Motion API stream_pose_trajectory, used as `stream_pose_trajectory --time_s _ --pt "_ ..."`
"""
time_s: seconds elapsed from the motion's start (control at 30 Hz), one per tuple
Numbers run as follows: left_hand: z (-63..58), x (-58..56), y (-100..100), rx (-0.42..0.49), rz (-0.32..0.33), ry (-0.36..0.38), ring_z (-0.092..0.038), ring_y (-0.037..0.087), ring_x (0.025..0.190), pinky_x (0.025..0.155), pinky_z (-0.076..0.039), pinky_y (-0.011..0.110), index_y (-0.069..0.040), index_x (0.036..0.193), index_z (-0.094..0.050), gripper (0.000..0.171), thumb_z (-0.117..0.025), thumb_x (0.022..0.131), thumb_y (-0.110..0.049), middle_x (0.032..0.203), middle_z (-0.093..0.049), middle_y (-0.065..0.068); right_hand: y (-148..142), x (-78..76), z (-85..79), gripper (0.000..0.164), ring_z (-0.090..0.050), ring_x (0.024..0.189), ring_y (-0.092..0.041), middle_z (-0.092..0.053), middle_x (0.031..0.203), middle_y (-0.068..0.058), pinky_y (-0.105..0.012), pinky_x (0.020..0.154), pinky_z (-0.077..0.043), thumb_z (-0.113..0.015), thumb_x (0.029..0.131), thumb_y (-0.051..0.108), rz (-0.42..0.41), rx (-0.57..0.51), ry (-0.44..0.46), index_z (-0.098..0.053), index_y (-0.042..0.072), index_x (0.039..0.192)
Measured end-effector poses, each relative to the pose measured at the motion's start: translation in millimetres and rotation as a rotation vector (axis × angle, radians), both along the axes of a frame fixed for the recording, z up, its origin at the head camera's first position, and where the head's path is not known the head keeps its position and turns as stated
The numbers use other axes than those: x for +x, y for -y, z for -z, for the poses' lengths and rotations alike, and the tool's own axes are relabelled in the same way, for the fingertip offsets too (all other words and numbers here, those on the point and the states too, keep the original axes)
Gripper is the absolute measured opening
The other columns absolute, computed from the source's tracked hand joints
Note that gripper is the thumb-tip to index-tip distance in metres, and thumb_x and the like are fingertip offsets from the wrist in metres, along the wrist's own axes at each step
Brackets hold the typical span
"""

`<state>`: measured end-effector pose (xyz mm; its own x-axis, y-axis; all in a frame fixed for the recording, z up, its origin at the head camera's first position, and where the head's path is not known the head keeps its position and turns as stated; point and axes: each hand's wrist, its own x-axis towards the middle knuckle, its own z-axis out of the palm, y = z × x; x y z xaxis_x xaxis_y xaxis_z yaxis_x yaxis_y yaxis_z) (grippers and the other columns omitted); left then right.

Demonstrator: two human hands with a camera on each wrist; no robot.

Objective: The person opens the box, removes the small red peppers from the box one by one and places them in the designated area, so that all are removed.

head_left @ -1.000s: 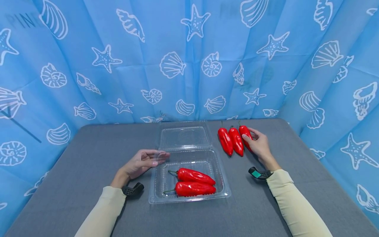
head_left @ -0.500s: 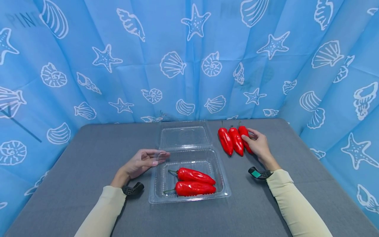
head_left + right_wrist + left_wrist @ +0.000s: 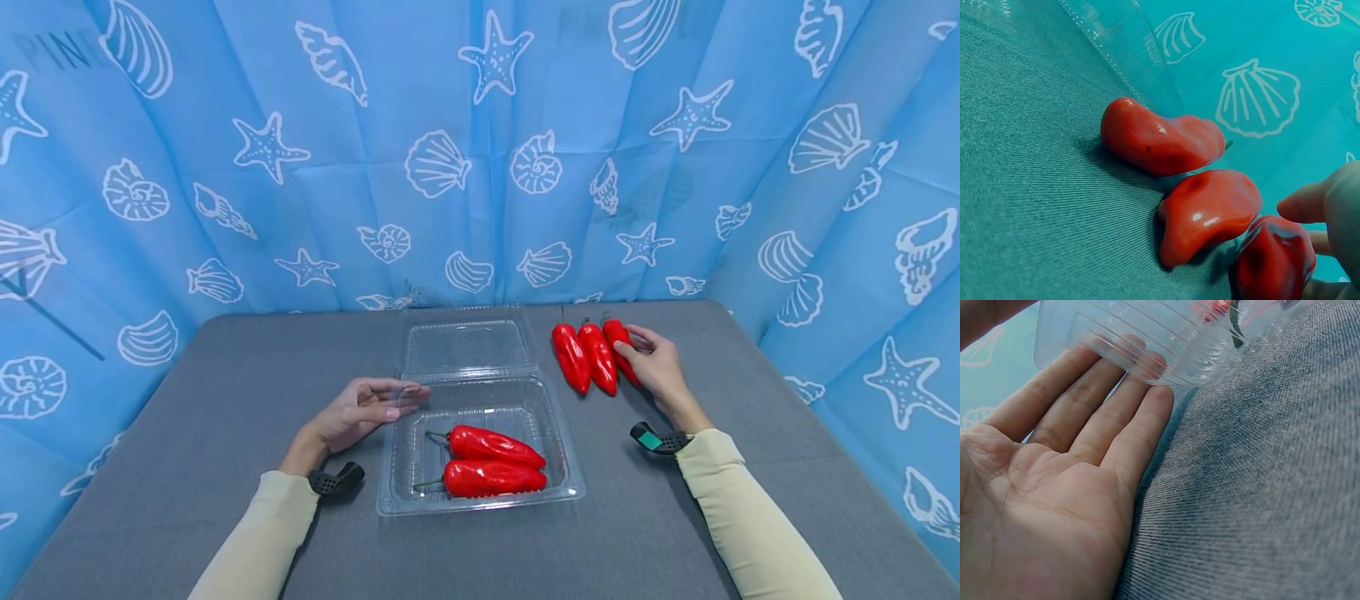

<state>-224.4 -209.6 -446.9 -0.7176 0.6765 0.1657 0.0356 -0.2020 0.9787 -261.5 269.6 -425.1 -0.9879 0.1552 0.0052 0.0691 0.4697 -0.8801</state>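
Note:
My left hand [image 3: 356,412] has its fingers extended at the left side of a clear plastic clamshell container [image 3: 561,442]. In the left wrist view the palm faces up and the fingertips [image 3: 1160,400] reach the container's wall. Two red peppers [image 3: 495,479] with green stems lie side by side inside. Right of the container, three more red peppers stand in a row. My right hand [image 3: 654,364] holds the rightmost pepper [image 3: 1275,259] between thumb and fingers, the fingers partly hidden behind it. The middle pepper [image 3: 1210,209] and left pepper [image 3: 1160,140] lie on the table.
The container's lid [image 3: 465,346] lies folded back toward the far edge. A grey cloth covers the table [image 3: 255,392]. Behind it hangs a blue curtain [image 3: 480,217] with white shell prints. Each wrist wears a black strap-like device [image 3: 658,439].
The pepper in my right hand has tilted and shifted very slightly, its stem end a little nearer to me. My left hand, the container and the other peppers stay where they were.

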Motion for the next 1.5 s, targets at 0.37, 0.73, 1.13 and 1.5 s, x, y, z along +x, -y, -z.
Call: stream_pose_trajectory --time_s 0.37,0.73,1.13,1.5 --pt "1.1 -0.1 0.8 0.005 0.004 0.004 -0.054 0.029 0.134 0.113 -0.042 0.038 0.010 0.141 -0.052 0.049 -0.062 0.094 -0.003 0.143 -0.055 0.024 1.8 0.1 0.8 0.054 -0.044 0.133 -0.043 -0.047 0.146 -0.029 -0.055 0.108 -0.045 -0.057 0.103 0.021 0.074 0.040 -0.009 -0.044 0.001 0.151" --pt "0.0 0.3 1.0 0.002 0.003 -0.002 -0.054 0.028 0.135 0.113 -0.042 0.038 0.011 0.141 -0.051 0.049 -0.061 0.095 -0.002 0.143 -0.055 0.025 6.2 3.4 -1.1 0.054 -0.049 0.128 -0.043 -0.050 0.142 -0.029 -0.053 0.105 -0.048 -0.058 0.103 0.024 0.049 0.079 -0.013 -0.046 -0.001 0.149" --pt "-0.6 -0.5 0.8 0.010 0.011 -0.011 -0.054 0.028 0.135 0.113 -0.042 0.038 0.011 0.141 -0.051 0.048 -0.061 0.095 -0.003 0.143 -0.055 0.025 5.0 4.4 -3.9 0.055 -0.048 0.129 -0.044 -0.048 0.144 -0.029 -0.054 0.103 -0.050 -0.056 0.103 0.025 0.028 0.086 0.008 -0.044 0.000 0.150" --pt "0.0 -1.0 1.2 0.018 0.021 -0.010 -0.053 0.029 0.135 0.114 -0.041 0.039 0.010 0.141 -0.051 0.048 -0.061 0.096 -0.003 0.144 -0.055 0.025 2.9 5.3 -8.2 0.055 -0.051 0.129 -0.046 -0.048 0.146 -0.030 -0.055 0.107 -0.047 -0.055 0.104 0.024 0.009 0.092 -0.002 -0.043 -0.001 0.151"
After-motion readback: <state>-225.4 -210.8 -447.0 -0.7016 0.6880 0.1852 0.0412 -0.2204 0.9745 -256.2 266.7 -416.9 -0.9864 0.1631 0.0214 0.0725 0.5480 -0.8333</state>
